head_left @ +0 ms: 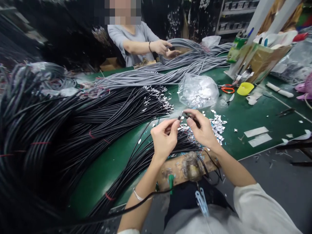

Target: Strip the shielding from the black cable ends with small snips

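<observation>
Two bare hands are held close together over the table (pixel 104 165), fingertips nearly meeting. One dark cable end (pixel 179 117) is pinched between thumb and fingers of the left hand (pixel 164 135); one small dark piece (pixel 185 114) is gripped in the right hand (pixel 201 128), and its kind cannot be told. The cable end is held above one smaller black bundle (pixel 138 162), whose strands cannot be counted. One large black bundle (pixel 117 107) is spread to the left, and grey cables (pixel 146 76) are laid behind it, handled by one co-worker (pixel 134 45). One plastic bag (pixel 198 91), one pair of orange-handled scissors (pixel 227 88), one yellow object (pixel 245 88) and two pale strips (pixel 255 131) are counted, besides one scrap pile (pixel 217 125) just beside the right hand.

The near edge is slanted upward to the right, with one wooden board (pixel 168 167) set along it below the forearms; at the lower left it is crossed by the smaller bundle. Green surface is left between the two black bundles, and more between the scrap pile and the strips. Leftward, room is narrowed by cable.
</observation>
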Available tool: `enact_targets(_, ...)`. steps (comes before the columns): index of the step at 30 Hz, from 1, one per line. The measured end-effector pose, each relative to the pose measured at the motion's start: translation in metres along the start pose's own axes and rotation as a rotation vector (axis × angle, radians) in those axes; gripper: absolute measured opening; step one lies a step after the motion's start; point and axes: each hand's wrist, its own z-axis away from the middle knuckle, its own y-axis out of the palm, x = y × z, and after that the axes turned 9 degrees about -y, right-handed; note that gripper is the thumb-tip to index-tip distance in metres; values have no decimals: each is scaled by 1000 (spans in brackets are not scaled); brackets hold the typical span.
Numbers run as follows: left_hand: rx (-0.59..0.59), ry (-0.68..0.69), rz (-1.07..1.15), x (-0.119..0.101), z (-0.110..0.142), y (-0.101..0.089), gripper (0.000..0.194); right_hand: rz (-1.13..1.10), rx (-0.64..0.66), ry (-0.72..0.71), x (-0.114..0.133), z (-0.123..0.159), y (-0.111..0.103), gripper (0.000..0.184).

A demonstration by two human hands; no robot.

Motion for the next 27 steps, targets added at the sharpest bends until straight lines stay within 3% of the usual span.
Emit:
enact_targets(4, -30, 27, -32, 1, 2, 0, 17, 32, 4, -36, 2, 2, -1, 24)
enact_targets(19, -114, 199, -217, -2, 3, -2, 12, 64, -28, -7, 5, 5, -3, 25)
enact_targets(22, -34, 131, -189, -5, 2, -6, 17, 111, -58, -19, 7, 6, -3, 24)
enact_targets(27, 256, -143, 63, -6, -1, -10, 32, -45, 7, 23, 4, 4, -7, 23)
